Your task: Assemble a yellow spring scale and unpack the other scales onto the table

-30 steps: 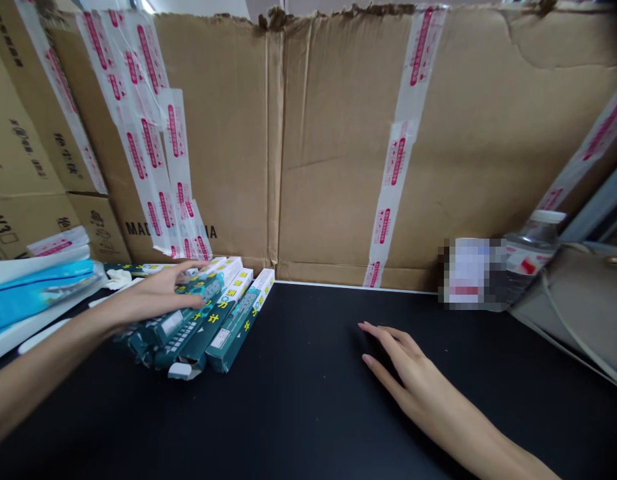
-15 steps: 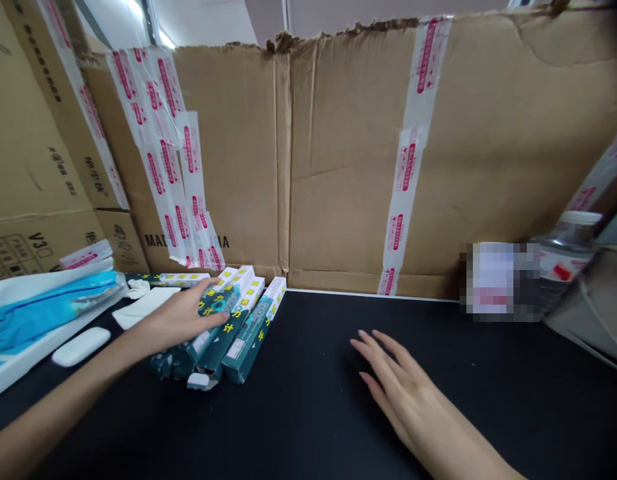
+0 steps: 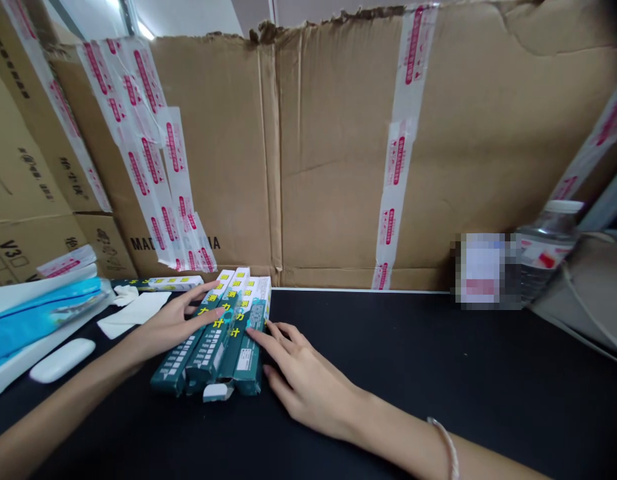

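Observation:
Several long, narrow green-and-white cardboard boxes point(image 3: 204, 357) with yellow lettering lie side by side in a row on the black table, pointing away from me. One has its near end flap point(image 3: 217, 392) folded out. Over the left part of the row, my left hand point(image 3: 163, 330) rests with fingers spread, thumb on a box top and fingertips near the far end. My right hand point(image 3: 316, 380) lies against the right side of the rightmost box point(image 3: 248, 365), its fingers stretched out and index fingertip on the top. Neither hand wraps round a box.
Another such box point(image 3: 176, 283) lies crosswise at the back left. White paper point(image 3: 133, 313), a white rounded case point(image 3: 62, 360) and a blue package point(image 3: 43, 317) are at left. A plastic bottle point(image 3: 543, 257) stands back right. Cardboard walls point(image 3: 338, 160) enclose the table.
My right hand has moved left from the bare table to the right side of the boxes. The boxes now lie closer together and more evenly lined up. The view has shifted slightly right.

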`<state>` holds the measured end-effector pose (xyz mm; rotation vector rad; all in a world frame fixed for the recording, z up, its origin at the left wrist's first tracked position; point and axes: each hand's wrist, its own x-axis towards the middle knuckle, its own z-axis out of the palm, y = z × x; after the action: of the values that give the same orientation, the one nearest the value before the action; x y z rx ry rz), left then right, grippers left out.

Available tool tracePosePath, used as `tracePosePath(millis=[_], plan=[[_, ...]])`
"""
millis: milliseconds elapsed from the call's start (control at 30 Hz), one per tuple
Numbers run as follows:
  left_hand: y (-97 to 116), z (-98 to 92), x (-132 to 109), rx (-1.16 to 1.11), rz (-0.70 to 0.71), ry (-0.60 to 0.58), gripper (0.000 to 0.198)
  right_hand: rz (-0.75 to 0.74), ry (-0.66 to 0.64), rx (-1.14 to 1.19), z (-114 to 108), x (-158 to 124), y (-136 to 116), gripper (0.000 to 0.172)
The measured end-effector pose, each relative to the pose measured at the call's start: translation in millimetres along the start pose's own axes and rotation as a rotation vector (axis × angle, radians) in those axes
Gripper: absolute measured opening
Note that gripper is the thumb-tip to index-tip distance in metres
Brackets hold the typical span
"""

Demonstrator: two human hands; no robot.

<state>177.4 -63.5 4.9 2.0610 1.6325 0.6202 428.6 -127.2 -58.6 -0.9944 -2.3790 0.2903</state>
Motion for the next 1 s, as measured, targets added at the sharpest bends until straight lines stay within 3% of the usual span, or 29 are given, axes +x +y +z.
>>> tracePosePath(millis=[167,333,367,433,533,600,667,767,867,1000], plan=[[0,18.0,-6,0.004,0.038,0.09,0.075,0.026,-0.002,0.155,-8,-4,-4,0.055],[-4,28.4,-9,0.042,0.075,0.11,0.07,-0.033,-0.063,0.207,-14,-2,-9,0.091],[-4,28.7,-9,0.037,0.086,0.102,0.069,-0.079,-0.07,0.179,-14,-1,-10,0.089],[-4,28.5,-9,0.032,0.091,0.087,0.069,-0.156,-0.079,0.116,-13,-1,-11,0.069],[-2,28.2,-9,0.027,0.065,0.069,0.072,-0.135,-0.036,0.083,-7,-2,-11,0.045],[-1,28.6,-10,0.015,0.039,0.073,0.074,-0.039,0.042,0.092,-2,-2,-9,0.054],[2,29.0,-11,0.0,0.027,0.088,0.074,0.065,0.112,0.094,1,-2,-8,0.075],[4,29.2,-13,-0.008,0.027,0.106,0.071,0.156,0.11,0.121,3,0,-7,0.093],[5,29.3,-15,-0.022,0.042,0.103,0.067,0.096,0.082,0.119,2,-1,-8,0.07],[5,30.6,-15,-0.17,0.082,0.032,0.065,-0.121,0.166,0.001,1,-5,-12,0.046]])
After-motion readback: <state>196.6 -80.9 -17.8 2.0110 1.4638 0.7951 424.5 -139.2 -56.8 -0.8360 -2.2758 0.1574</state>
